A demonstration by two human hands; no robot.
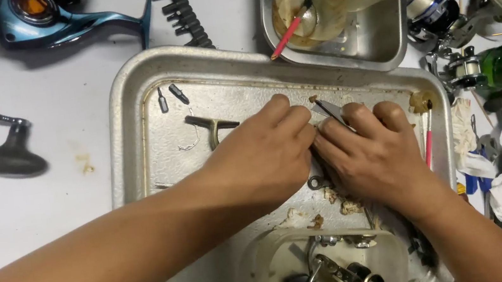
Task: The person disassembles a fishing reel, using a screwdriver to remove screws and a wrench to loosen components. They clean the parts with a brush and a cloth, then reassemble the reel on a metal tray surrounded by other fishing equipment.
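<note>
Both my hands meet over the middle of a dented metal tray [128,130]. My left hand [262,155] reaches in from the lower left, its fingers curled and pressed against the other hand; what it grips is hidden. My right hand [370,152] holds grey tweezers [331,110], their tips pointing up and left toward a small brown bit. A T-shaped metal part [212,125] lies just left of my left hand. A small ring-ended part [316,183] shows under the hands.
Two small screwdriver bits [170,96] lie in the tray's far left. A red-handled brush [427,138] rests at its right. A greasy second tray [372,37] with a red brush sits behind. A clear tub of reel parts [331,271] is in front; fishing reels [51,19] and rags surround.
</note>
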